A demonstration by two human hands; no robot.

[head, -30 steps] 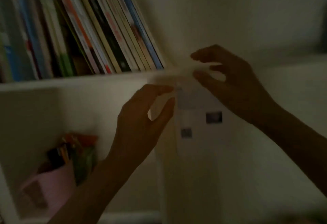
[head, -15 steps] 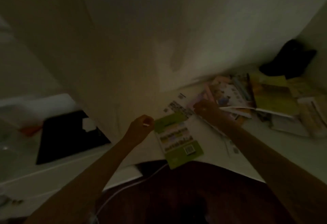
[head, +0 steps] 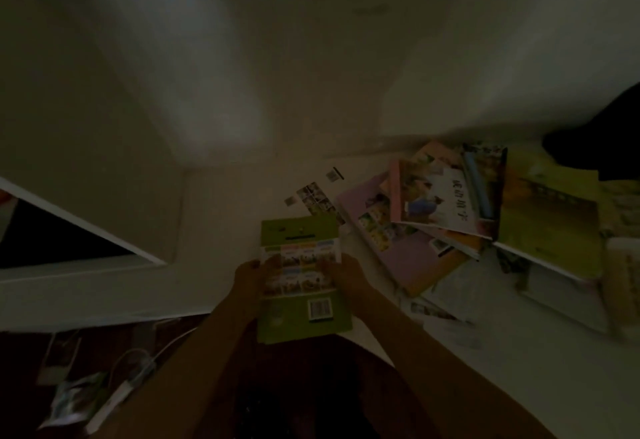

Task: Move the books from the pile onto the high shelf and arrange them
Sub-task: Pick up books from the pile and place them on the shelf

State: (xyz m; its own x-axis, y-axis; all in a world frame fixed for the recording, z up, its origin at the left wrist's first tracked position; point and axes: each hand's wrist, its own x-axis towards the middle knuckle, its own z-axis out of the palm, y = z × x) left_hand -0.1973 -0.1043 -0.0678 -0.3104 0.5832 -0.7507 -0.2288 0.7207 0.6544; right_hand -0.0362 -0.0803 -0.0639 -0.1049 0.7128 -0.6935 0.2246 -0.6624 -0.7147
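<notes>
i had swung down from the shelf; my left hand (head: 254,274) and right hand (head: 346,274) now gripped the green book (head: 301,279) beside the pile (head: 450,216), ready to lift.

left hand (head: 252,274), right hand (head: 348,274), both gripping
</notes>
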